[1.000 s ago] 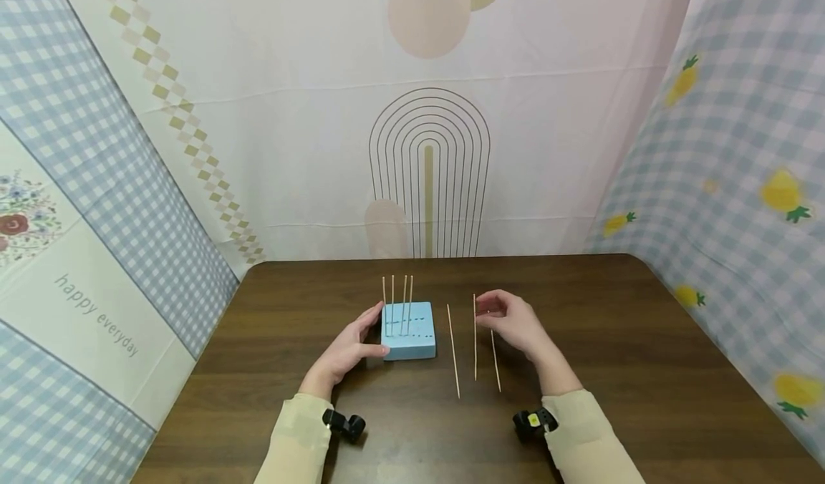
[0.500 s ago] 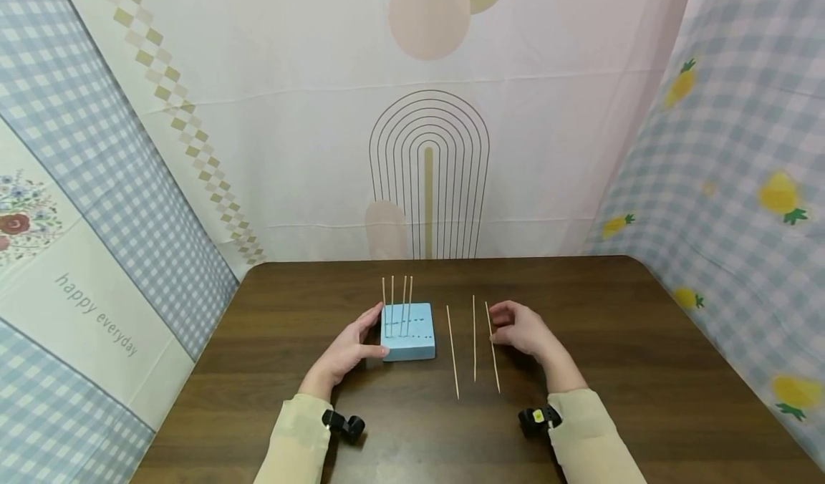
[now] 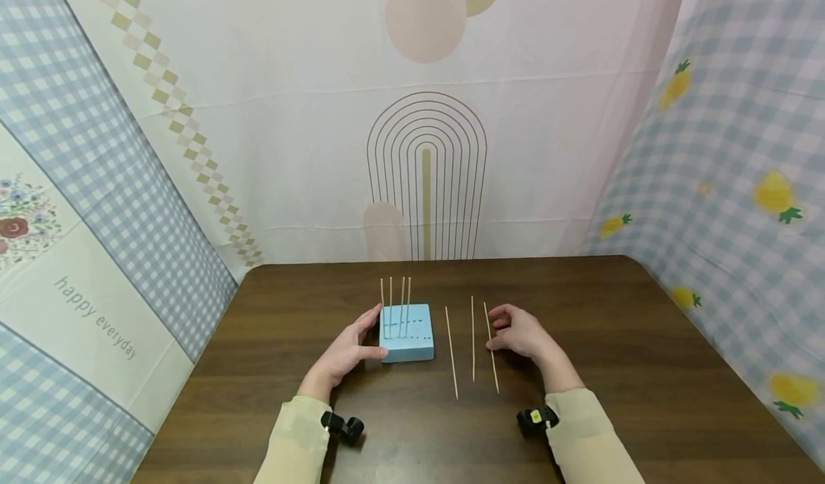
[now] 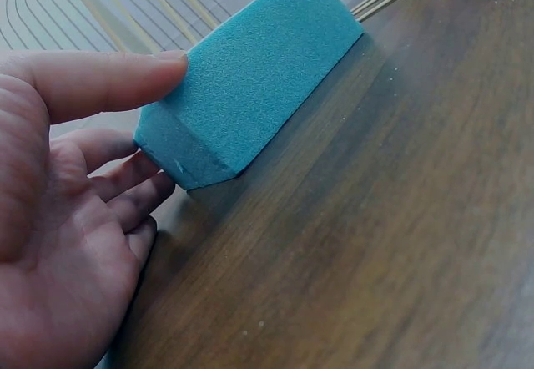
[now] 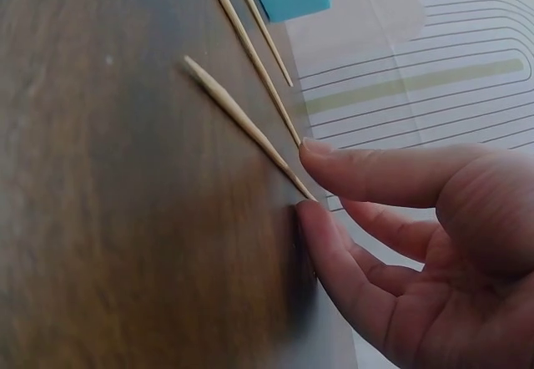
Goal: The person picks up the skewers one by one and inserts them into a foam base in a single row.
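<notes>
A light-blue foam block with rows of small dark holes sits on the table in the head view. Several thin wooden skewers stand upright in its left part. My left hand holds the block at its left side, thumb on the near corner and fingers behind. Three more lie to the right: a left skewer, a middle skewer and a right skewer. Beside the right one is my right hand, its fingertips touching or very near it. In the right wrist view, thumb and forefinger are apart.
The dark wooden table ends at a white patterned cloth behind. Checked cloths hang at left and right. Black wrist cameras are strapped over both sleeves.
My right hand has moved from the middle skewer to beside the right skewer, whose upper end has come into view. The left hand and the block stay in place.
</notes>
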Tool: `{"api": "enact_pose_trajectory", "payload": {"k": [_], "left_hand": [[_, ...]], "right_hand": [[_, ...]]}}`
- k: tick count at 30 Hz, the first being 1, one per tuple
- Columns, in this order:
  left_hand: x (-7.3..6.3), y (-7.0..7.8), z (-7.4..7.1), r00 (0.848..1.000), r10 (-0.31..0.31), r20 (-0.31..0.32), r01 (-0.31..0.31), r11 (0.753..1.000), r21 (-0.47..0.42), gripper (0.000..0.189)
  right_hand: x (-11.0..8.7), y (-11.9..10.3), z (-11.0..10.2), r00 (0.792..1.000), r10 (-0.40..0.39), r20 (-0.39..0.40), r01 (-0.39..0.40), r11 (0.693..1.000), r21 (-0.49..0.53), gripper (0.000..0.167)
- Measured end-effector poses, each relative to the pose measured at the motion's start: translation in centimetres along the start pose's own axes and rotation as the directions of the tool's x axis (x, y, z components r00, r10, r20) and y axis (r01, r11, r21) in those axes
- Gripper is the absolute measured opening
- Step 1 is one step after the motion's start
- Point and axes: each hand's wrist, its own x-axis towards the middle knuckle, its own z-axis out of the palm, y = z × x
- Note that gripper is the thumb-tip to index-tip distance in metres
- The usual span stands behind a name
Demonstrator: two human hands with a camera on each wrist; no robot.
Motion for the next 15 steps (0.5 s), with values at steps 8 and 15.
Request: {"api": "enact_pose_trajectory", "payload": {"k": [8,15], "left_hand": [[-0.1,0.1,0.0,1.000,-0.003,-0.003,0.003,1.000,0.004,0.097],[0.0,0.0,0.0,1.000,0.003,0.003,-0.003,1.000,-0.002,0.097]], "right_hand": [[0.2,-0.2,0.6,0.999,0.015,-0.031,-0.016,0.999,-0.045,0.064],[0.2,-0.3,1.2,0.997,0.024,-0.077,-0.029,0.997,-0.068,0.067]]}}
